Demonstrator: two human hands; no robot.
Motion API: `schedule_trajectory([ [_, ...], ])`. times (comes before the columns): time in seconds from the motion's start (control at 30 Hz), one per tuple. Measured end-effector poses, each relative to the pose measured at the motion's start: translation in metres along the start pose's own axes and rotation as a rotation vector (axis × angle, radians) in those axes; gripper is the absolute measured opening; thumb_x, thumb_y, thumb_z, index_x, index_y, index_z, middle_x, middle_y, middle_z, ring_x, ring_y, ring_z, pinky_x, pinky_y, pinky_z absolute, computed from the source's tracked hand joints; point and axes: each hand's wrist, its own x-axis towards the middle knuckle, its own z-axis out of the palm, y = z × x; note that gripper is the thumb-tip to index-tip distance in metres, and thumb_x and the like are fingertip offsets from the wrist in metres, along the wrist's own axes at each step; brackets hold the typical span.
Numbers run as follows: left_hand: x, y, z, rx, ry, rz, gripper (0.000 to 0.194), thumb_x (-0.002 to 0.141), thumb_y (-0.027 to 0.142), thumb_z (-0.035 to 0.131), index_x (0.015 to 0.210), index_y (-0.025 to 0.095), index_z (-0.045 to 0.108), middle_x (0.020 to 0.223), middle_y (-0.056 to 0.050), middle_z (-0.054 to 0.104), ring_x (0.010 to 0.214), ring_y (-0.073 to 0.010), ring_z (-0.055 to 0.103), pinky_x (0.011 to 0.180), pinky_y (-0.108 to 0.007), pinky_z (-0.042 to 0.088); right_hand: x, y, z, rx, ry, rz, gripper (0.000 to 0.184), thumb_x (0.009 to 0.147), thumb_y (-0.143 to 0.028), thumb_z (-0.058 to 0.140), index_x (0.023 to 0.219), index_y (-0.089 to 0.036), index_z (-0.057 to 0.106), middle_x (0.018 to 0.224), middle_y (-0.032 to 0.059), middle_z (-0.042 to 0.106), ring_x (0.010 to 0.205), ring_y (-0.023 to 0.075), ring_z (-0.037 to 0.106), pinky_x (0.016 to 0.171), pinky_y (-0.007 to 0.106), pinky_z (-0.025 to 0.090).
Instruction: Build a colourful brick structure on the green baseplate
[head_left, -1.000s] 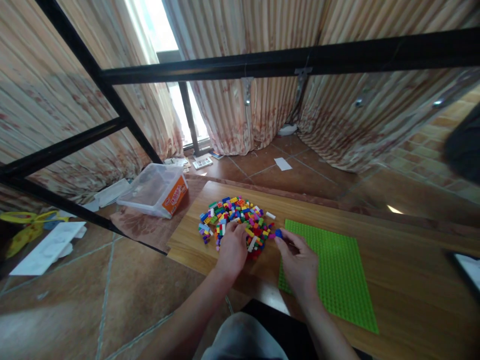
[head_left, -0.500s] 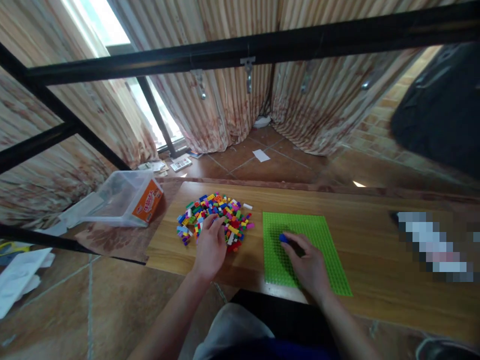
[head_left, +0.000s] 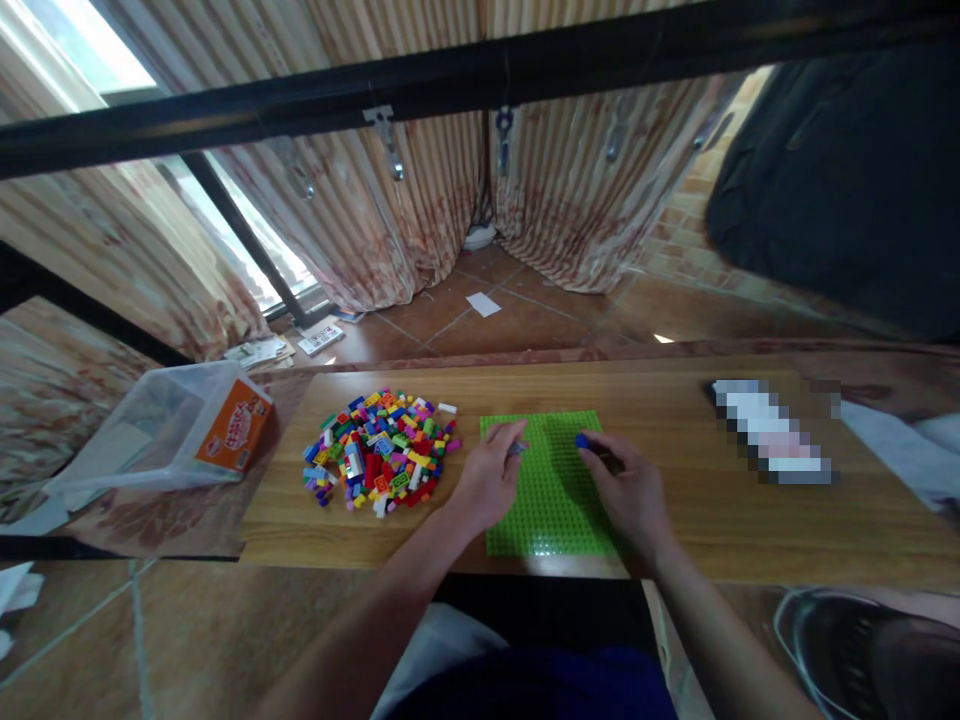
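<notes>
A green studded baseplate [head_left: 551, 530] lies on the wooden table. Over its right half, my right hand [head_left: 626, 490] pinches a small blue brick [head_left: 582, 440] between thumb and fingertips. My left hand [head_left: 487, 480] is above the plate's left edge, its thumb and fingers closed on a small greyish brick [head_left: 517, 448], mostly hidden by the fingers. To the left of that hand a pile of mixed coloured toy bricks [head_left: 375, 455] is spread on the table. Whether the blue brick touches the plate I cannot tell.
A clear plastic box [head_left: 161, 420] with an orange label is at the left beyond the table end. A phone-like object [head_left: 772, 435] with a blurred-out screen lies on the table [head_left: 697, 540] at right. A dark bag [head_left: 840, 190] stands behind. A black metal bar [head_left: 435, 75] crosses above.
My left hand has left the brick pile and come right to the baseplate with a small brick. My right hand carried the blue brick over the plate. The view has swung right.
</notes>
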Motion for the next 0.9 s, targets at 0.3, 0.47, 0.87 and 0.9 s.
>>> schedule_trajectory([
  [0.3, 0.006, -0.017, 0.014, 0.201, -0.074, 0.05, 0.048, 0.088, 0.001, 0.041, 0.132, 0.017, 0.048, 0.128, -0.012, 0.056, 0.11, -0.0188, 0.064, 0.095, -0.035, 0.056, -0.003, 0.007, 0.003, -0.103, 0.011, -0.081, 0.029, 0.086, -0.041, 0.062, 0.104, -0.021, 0.072, 0.101, 0.0099, 0.073, 0.094, 0.025, 0.068, 0.087, 0.045, 0.053],
  [0.47, -0.001, -0.015, 0.013, 0.254, -0.049, 0.067, 0.047, 0.088, 0.003, 0.045, 0.132, 0.02, 0.049, 0.137, -0.011, 0.052, 0.116, -0.0186, 0.061, 0.099, -0.037, 0.055, -0.003, 0.006, 0.004, -0.104, 0.018, -0.092, 0.027, 0.086, -0.039, 0.062, 0.103, -0.021, 0.072, 0.099, 0.0094, 0.072, 0.092, 0.0244, 0.068, 0.085, 0.043, 0.053],
  [0.87, -0.029, -0.001, 0.015, 0.285, -0.011, 0.08, 0.045, 0.088, 0.011, 0.056, 0.132, 0.021, 0.051, 0.128, -0.009, 0.061, 0.12, -0.0203, 0.059, 0.103, -0.042, 0.052, -0.003, 0.006, 0.003, -0.04, -0.002, -0.075, 0.026, 0.086, -0.038, 0.061, 0.104, -0.022, 0.071, 0.098, 0.0085, 0.072, 0.09, 0.0231, 0.067, 0.085, 0.043, 0.053],
  [0.9, -0.031, -0.001, 0.015, 0.295, -0.008, 0.093, 0.044, 0.089, 0.011, 0.055, 0.131, 0.021, 0.052, 0.127, -0.009, 0.062, 0.119, -0.0201, 0.059, 0.102, -0.041, 0.053, -0.003, 0.006, 0.003, -0.04, -0.002, -0.072, 0.027, 0.086, -0.039, 0.061, 0.104, -0.022, 0.072, 0.099, 0.0087, 0.072, 0.09, 0.0233, 0.067, 0.085, 0.043, 0.053],
])
